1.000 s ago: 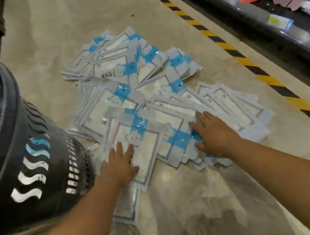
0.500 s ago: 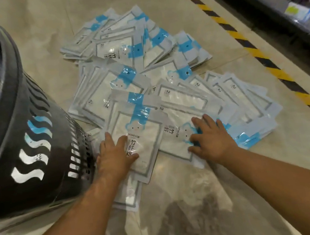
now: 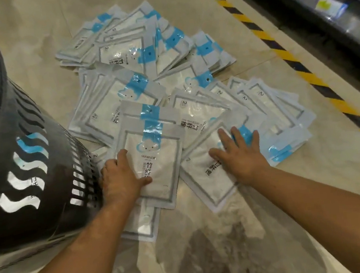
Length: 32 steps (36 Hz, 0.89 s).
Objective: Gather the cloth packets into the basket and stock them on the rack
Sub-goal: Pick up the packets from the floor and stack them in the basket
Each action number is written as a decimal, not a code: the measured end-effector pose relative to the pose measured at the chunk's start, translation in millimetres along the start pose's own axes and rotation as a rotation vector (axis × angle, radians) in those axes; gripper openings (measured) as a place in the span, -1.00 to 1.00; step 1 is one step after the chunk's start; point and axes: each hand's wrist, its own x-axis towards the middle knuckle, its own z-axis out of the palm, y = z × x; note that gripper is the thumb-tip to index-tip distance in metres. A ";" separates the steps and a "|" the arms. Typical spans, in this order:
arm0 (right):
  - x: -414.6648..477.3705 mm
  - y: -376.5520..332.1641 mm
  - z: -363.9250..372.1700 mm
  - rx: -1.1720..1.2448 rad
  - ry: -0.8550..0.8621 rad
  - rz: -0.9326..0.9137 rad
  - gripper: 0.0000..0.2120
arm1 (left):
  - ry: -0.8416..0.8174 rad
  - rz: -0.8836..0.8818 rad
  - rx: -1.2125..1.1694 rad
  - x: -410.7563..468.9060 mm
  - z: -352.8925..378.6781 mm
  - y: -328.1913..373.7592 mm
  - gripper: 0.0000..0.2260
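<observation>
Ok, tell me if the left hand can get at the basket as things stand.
Probably yes: the left hand rests on a packet right beside the basket, with nothing between.

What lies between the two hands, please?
In the head view, only packets: the one under the left hand meets the one under the right hand.

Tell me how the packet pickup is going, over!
Both flat: left grip on nearest packet, right grip on neighbouring packet. Rest of pile on floor, none lifted. Nothing blocking; basket beside left grip.
</observation>
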 end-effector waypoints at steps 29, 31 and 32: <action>-43.3 17.4 -18.9 1.245 0.338 0.255 -0.84 | 0.024 -0.055 -0.430 -32.8 -3.1 6.3 -0.72; -40.7 28.7 -37.9 1.252 0.351 0.240 -0.84 | 0.051 -0.041 -0.429 -30.2 -12.3 10.5 -0.76; -39.3 35.1 -48.1 1.266 0.385 0.253 -0.87 | 0.060 -0.028 -0.431 -28.3 -16.9 12.6 -0.79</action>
